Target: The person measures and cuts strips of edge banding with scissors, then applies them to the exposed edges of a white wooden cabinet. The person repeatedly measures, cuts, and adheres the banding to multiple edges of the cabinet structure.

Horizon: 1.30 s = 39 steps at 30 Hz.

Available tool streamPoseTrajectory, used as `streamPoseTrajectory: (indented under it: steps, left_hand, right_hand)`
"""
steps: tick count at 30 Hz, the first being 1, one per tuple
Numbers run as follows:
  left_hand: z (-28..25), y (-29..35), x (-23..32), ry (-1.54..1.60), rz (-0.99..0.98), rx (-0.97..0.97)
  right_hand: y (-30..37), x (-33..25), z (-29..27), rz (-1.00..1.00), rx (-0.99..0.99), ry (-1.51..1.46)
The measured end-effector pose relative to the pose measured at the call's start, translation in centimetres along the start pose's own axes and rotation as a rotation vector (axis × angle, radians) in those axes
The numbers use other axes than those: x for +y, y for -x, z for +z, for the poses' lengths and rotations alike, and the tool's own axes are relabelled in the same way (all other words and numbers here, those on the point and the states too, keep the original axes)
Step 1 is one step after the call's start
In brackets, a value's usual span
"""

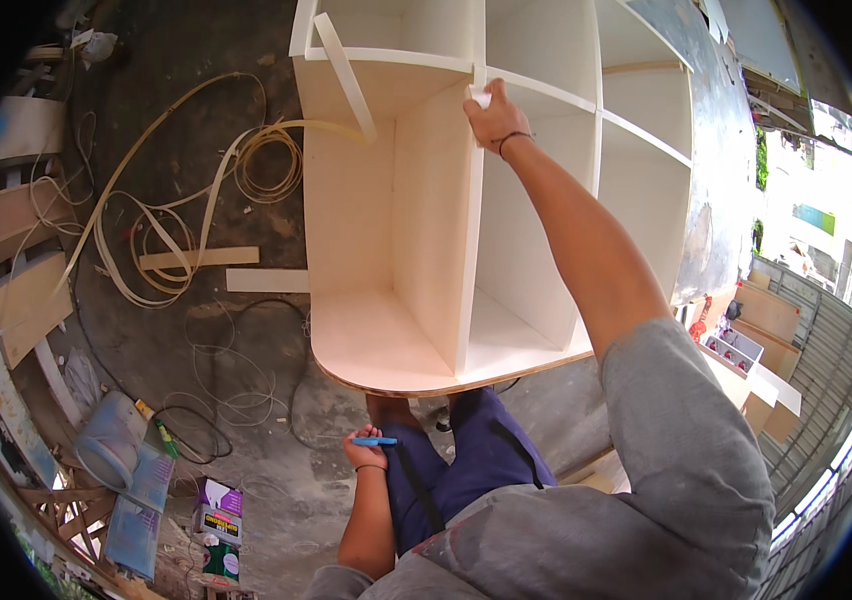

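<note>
A white wooden cabinet (470, 240) with several open compartments stands in front of me. My right hand (498, 118) reaches up to the front edge of its upright divider, just below a shelf junction. Its fingers close round a small white piece (479, 96), whose kind I cannot make out, against that edge. Low beside my thigh, my left hand (366, 452) is closed on a slim blue handheld tool (376, 441); its exact kind is unclear. A loose white strip (344, 78) slants across the cabinet's upper left opening.
Coils of pale edging strip (268, 165) lie on the dark floor (186, 120) left of the cabinet, with two flat offcuts (268, 280) nearby. A cable (291, 400) runs there too. A bucket (109, 440) and tins (219, 525) stand lower left, boxes (736, 350) at right.
</note>
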<state>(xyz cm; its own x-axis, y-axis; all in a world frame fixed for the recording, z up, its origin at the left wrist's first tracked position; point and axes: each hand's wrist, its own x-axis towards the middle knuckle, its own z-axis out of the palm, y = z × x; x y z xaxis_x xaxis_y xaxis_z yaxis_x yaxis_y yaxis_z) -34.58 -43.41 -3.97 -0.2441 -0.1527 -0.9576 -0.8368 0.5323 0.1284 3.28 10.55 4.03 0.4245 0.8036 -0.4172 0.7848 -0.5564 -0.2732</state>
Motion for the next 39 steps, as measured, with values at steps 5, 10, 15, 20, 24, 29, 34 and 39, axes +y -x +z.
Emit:
streamPoseTrajectory:
  steps: [5,10,15,20,24,29,34,39]
  left_hand:
    - [-1.2,-0.8,0.1,-0.037,0.007,-0.090]
    - [-2.1,-0.4,0.5,0.021,0.020,-0.074]
    - [-2.6,-1.3,0.0,-0.019,-0.020,-0.101]
    - [-3.1,-0.7,0.3,0.046,-0.012,-0.110]
    - [-3.1,-0.1,1.3,0.015,-0.008,-0.176]
    - [-2.9,0.7,2.4,-0.007,0.005,-0.271]
    - [-4.0,0.6,3.7,-0.095,0.029,-0.284]
    - [-4.6,1.4,4.4,-0.063,0.036,-0.286]
  right_hand:
    - [-0.9,0.7,-0.5,-0.011,0.003,0.011]
    - [0.6,0.8,0.7,-0.069,-0.050,0.044]
    - [-2.7,0.0,-1.0,-0.050,-0.003,0.057]
    - [0.3,1.3,0.5,-0.045,-0.097,0.095]
    - [6.1,2.1,1.0,0.001,-0.167,0.056]
    - [12.6,3.6,2.7,0.031,-0.245,0.064]
    - [18.3,6.1,4.3,0.100,-0.337,-0.020]
    - [23.8,7.5,5.8,0.100,-0.350,0.096]
